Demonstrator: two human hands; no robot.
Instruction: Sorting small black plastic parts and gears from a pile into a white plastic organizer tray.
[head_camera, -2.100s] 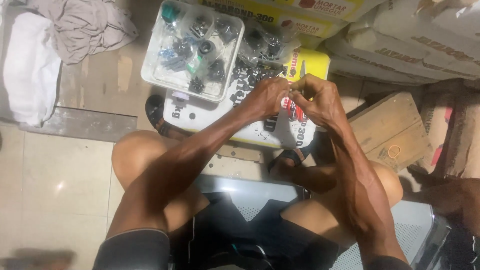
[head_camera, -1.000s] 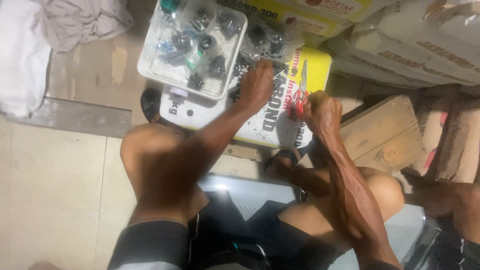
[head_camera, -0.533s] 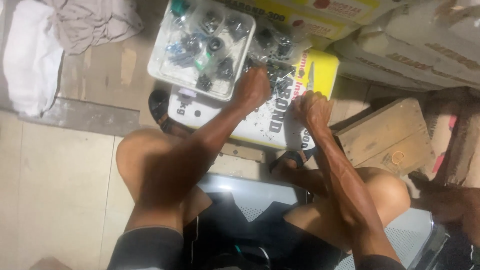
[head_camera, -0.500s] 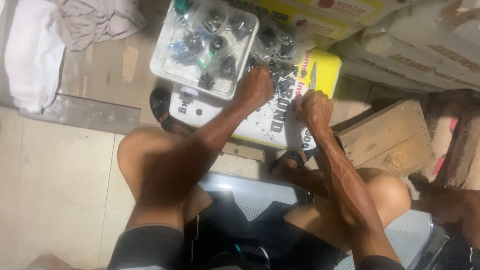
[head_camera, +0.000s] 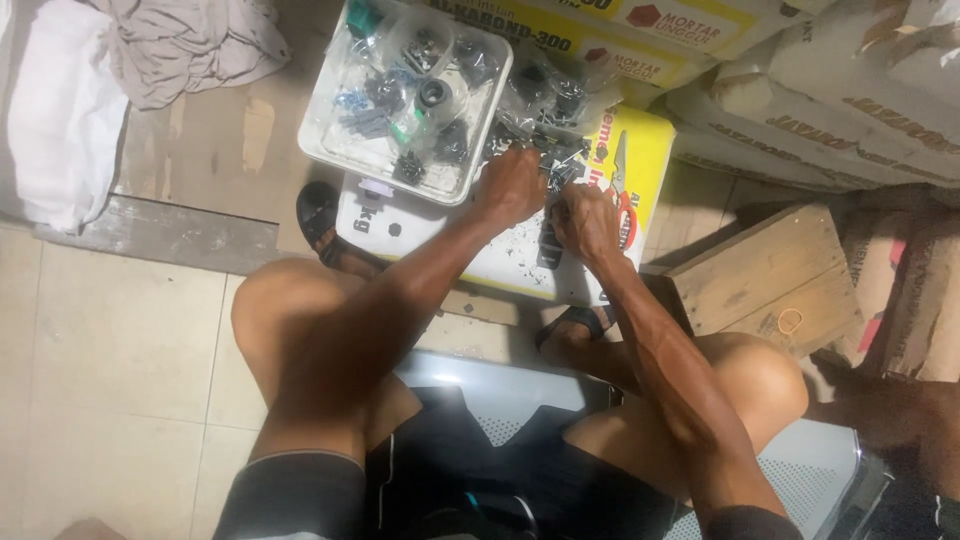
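My left hand (head_camera: 512, 185) is down on a white and yellow sack (head_camera: 420, 228) that lies flat in front of me. Its bent fingertips reach into a heap of small dark metal parts and clear bags (head_camera: 548, 150). My right hand (head_camera: 588, 222) is close beside it, fingers curled over a small dark part (head_camera: 548, 246) on the sack. The backs of both hands hide what the fingers hold. Red-handled pliers (head_camera: 622, 186) lie on the sack just right of my right hand.
A clear plastic tray (head_camera: 325, 155) of bagged dark parts stands on the sack's far left. Stacked sacks (head_camera: 800, 90) fill the back right, with a wooden box (head_camera: 760, 270) at right. Crumpled cloth (head_camera: 170, 45) lies at the far left. My sandalled feet rest by the sack.
My hands, joined and raised two seconds ago, have come down onto the sack. In the last half second the right hand has shifted left, closer to the left hand.
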